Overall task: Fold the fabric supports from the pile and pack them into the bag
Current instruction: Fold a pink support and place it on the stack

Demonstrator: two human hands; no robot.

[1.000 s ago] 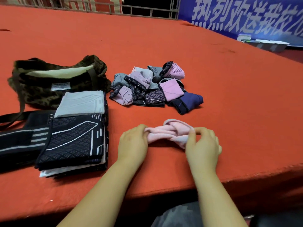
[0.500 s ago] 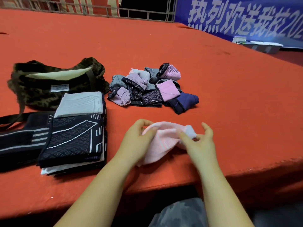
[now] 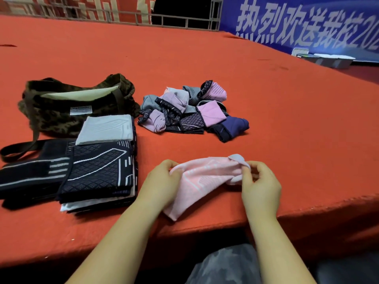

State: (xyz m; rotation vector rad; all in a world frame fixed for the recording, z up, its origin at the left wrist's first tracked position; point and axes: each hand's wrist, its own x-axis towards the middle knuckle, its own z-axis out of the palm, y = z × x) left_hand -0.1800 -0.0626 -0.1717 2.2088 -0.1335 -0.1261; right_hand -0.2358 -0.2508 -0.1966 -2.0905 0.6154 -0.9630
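Pink knit support (image 3: 202, 181): soft ribbed fabric with pale stripes, lying partly spread at the near edge of the counter (image 3: 266, 111), one corner hanging toward the front edge. The right end is bunched and shows a paler lining.

Left hand (image 3: 162, 185): grip curled over the support's left edge, thumb on top, pinching the fabric. Right hand (image 3: 260, 185): thumb and forefinger pinch the bunched right end, other fingers loosely curled behind.

Counter is covered in orange-red felt, matte and fuzzy.

Unfolded pile (image 3: 192, 111) sits mid-counter, well beyond the hands: crumpled knits in lilac, grey, navy and black diamond pattern.

Folded stack (image 3: 98, 173) left of the hands: flat rectangles, black diamond-knit with white lines on top, and a smaller pale grey piece (image 3: 106, 130) at its far end. Black strap-like piece with grey stripes (image 3: 30, 177) just beside the stack on the left.

Bag (image 3: 67, 107) behind the stack: dark olive camo cloth, mouth open with pale lining, white label, strap trailing left.

Blue banner (image 3: 307, 23) with white characters at far right.
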